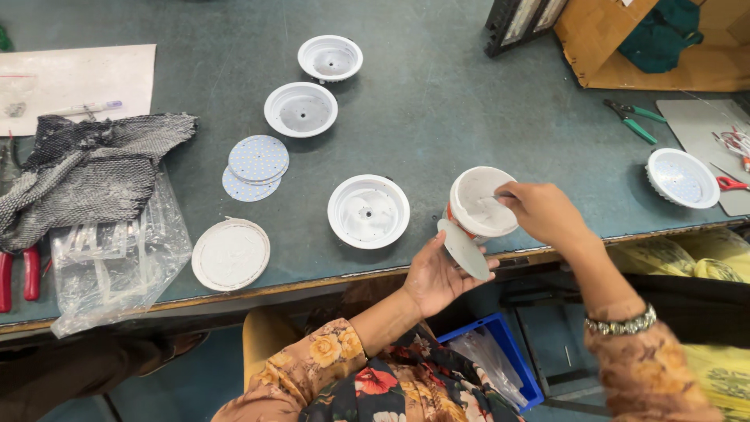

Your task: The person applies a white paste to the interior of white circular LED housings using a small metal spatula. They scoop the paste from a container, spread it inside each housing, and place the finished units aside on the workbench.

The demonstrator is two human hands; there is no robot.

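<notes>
Head view shows your left hand (434,275) at lower centre of the frame, cupped under a white tub (482,202) and also pinching a grey disc (464,248) between thumb and fingers. Both sit just past the table edge (312,283), over the gap above the blue bin (500,352). Your right hand (544,212) comes in from the right with its fingertips closed narrow inside the tub's mouth, touching the white paste; whether they hold a small tool there, I cannot tell.

The main risk, as I judge it, is that one hand carries two things. If you press hard into the tub, it may tip on your palm, and the disc, held only by its rim and tilted down, may slip and drop into the bin or to the floor. Bringing both over the table would guard against that.

Paste on your fingers could also smear onto the disc's face or your sleeve (625,367), since the right wrist passes close above the disc.

Left of the tub, a white housing (368,211) rests mouth up near the edge; a careless elbow could knock it off. More housings (301,109) lie at upper centre, LED boards (258,160) beside them, a cloth (86,168) at left.
</notes>
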